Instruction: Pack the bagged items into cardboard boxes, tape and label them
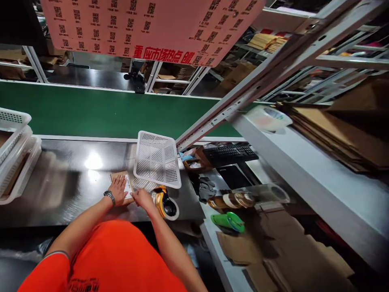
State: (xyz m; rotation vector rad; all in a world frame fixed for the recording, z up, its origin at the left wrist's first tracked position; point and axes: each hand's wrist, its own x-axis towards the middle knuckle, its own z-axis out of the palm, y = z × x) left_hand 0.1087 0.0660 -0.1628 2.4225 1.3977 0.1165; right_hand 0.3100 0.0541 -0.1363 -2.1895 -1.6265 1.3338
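Observation:
A small cardboard box (114, 175) with a white label (128, 188) on top lies on the dark metal bench in front of me. My left hand (118, 188), a watch at its wrist, rests flat across the box and part of the label with fingers stretched out. At the near right corner of the box, the fingers of my right hand (141, 198) are curled closed by the label's edge. Whether they grip the label, the box or something else I cannot make out. Just right of that hand, a yellow and black tape dispenser (165, 204) sits on the bench.
A white perforated basket (157, 160) stands behind the box. Stacked white baskets (18, 166) are at the left. A green conveyor belt (91, 115) runs behind the bench. On the right are a keyboard (231, 153), a green cup (227, 221) and a shelf with flattened cardboard (337, 134).

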